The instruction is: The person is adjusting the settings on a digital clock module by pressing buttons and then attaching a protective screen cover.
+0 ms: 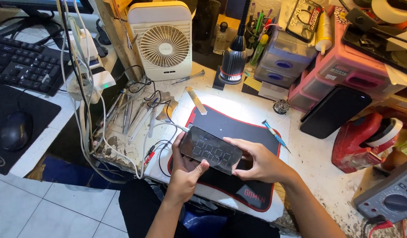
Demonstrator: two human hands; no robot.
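Both hands — left hand point(184, 169), right hand point(260, 163) — hold the seemingly cable-connected phone point(211, 150).

we grip a phone point(211, 150) in our left hand point(185, 174) and right hand point(260, 165) | cable point(170, 125) plugged in | black mat point(238, 128) beneath | worktop point(318, 163)

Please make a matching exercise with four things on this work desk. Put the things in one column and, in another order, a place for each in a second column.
Things:
1. phone
2. small white fan
3. computer mouse
4. multimeter

Places:
A. far left, on a black pad
B. right front corner of the desk
C. between the left hand and right hand, above the black mat
D. back of the desk, upright

Pairs: 1-C, 2-D, 3-A, 4-B
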